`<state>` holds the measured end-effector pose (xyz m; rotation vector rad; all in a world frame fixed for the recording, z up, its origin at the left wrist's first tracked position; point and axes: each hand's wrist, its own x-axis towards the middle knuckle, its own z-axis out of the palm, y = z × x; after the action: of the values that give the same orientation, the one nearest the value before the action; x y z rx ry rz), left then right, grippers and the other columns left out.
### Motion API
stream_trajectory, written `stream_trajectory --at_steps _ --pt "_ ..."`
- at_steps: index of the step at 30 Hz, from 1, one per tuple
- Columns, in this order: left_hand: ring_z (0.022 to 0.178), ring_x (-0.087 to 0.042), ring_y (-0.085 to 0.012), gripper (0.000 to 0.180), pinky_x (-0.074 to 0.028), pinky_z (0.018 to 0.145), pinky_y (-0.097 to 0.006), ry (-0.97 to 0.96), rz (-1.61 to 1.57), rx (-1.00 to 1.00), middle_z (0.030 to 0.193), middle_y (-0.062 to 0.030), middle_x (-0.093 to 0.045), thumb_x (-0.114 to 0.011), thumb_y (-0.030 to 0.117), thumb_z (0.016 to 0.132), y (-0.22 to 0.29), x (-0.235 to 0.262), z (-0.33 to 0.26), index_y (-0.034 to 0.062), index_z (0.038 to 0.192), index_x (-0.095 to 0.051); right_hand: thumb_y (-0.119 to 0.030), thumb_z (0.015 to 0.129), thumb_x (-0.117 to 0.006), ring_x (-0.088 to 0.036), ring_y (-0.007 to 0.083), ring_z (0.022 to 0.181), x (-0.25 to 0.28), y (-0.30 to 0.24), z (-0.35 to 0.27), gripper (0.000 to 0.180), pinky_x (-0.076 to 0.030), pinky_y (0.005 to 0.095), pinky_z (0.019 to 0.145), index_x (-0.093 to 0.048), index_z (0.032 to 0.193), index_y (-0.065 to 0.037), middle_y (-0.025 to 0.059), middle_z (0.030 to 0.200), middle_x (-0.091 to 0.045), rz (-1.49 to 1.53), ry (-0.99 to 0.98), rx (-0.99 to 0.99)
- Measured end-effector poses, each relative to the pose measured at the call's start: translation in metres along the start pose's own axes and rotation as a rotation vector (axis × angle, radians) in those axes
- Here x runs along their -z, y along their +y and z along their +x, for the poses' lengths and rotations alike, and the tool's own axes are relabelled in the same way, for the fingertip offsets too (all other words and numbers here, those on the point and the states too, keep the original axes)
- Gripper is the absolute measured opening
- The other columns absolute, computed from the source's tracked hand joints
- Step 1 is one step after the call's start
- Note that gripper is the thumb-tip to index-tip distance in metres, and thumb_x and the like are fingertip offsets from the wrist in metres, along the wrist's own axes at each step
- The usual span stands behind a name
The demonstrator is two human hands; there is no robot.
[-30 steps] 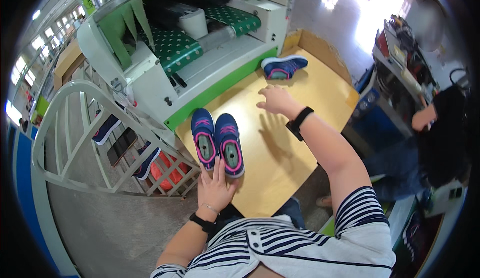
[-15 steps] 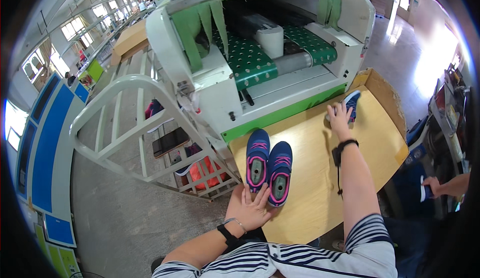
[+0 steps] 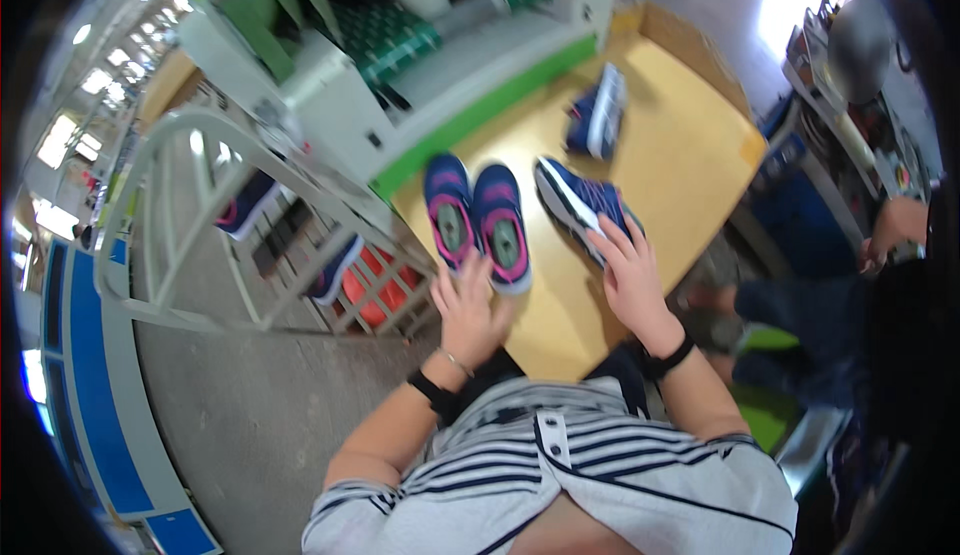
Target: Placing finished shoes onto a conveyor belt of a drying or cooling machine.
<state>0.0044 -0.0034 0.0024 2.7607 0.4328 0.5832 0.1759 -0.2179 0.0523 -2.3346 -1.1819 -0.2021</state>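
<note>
Two navy shoes with pink trim and laces, the left shoe (image 3: 447, 200) and the right shoe (image 3: 501, 217), lie side by side, soles down, on a tan board (image 3: 560, 305). My left hand (image 3: 468, 317) is open at their heel ends, fingers apart and a little blurred. Right of the pair a navy shoe with a white sole (image 3: 580, 203) lies tipped on its side. On its near end rest the stretched fingers of my right hand (image 3: 632, 275). Farther back another navy shoe (image 3: 598, 115) also lies on its side, sole facing right.
Behind the board stands a white and green machine (image 3: 480, 85) with a green perforated belt (image 3: 385, 40). A white metal rack (image 3: 225, 315) at left holds more shoes and a red bag (image 3: 375, 285). A cardboard wall (image 3: 690, 50) edges the board's far right. Another person's hand (image 3: 893, 230) shows at right.
My right hand has come nearer from the far shoe; a second shoe now lies under its fingers beside the pair. My left hand has slightly lifted from the pair. The view has tilted down.
</note>
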Motion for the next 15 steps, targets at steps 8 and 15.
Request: stream_trajectory --at_steps 8,15 --pt "0.146 -0.023 -0.0445 0.082 -0.018 0.120 -0.051 0.225 -0.327 -0.009 0.154 -0.0300 -0.026 -0.066 0.025 0.093 0.028 0.023 0.060 -0.0078 0.153 -0.020 -0.039 0.095 -0.065 -0.049 0.0410 0.127 -0.020 0.032 -0.022 0.067 -0.037 0.0443 0.109 -0.045 0.139 0.008 0.0289 0.135 -0.052 0.366 0.331 -0.687" --pt "0.147 -0.023 -0.0445 0.086 -0.016 0.121 -0.051 0.083 -0.147 0.054 0.157 -0.0279 -0.026 -0.064 0.019 0.088 0.044 -0.013 0.075 -0.0052 0.155 -0.017 -0.029 0.079 -0.086 -0.060 0.0204 0.097 -0.043 0.010 -0.017 0.071 -0.051 0.0326 0.083 -0.037 0.120 0.003 0.0167 0.111 -0.059 0.938 0.210 -0.699"
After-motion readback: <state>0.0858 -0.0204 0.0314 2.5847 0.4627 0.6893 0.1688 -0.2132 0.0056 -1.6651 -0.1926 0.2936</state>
